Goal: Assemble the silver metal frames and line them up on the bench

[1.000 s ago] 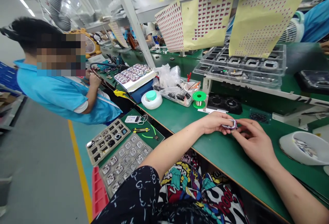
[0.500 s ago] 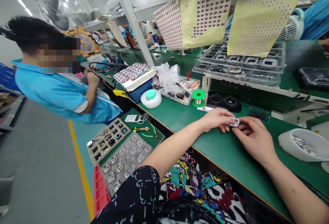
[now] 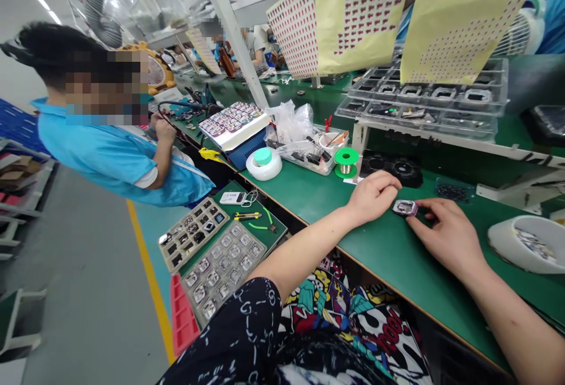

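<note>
A small watch-like case (image 3: 405, 208), pale-rimmed and purplish at the side with an open centre, is held just over the green bench. Thumb and fingers of my right hand (image 3: 448, 235) grip its right side. My left hand (image 3: 373, 196) is just left of the case, apart from it, with the fingers curled together. Whatever might be between those fingertips is hidden. Behind my left hand lies a black tray with round recesses (image 3: 408, 172), and a green solder spool (image 3: 346, 155) stands nearby.
At right sits a white bowl of small parts (image 3: 529, 244). A clear bin (image 3: 318, 164) and tape roll (image 3: 263, 168) stand at left. Part trays (image 3: 229, 258) lie on a lower board with pliers (image 3: 270, 227). Yellow sheets (image 3: 362, 26) hang above; a co-worker (image 3: 106, 143) sits left.
My left hand has come off the case, moving up and left, and its fingers have curled. The right hand keeps hold of the case. The view has shifted slightly.
</note>
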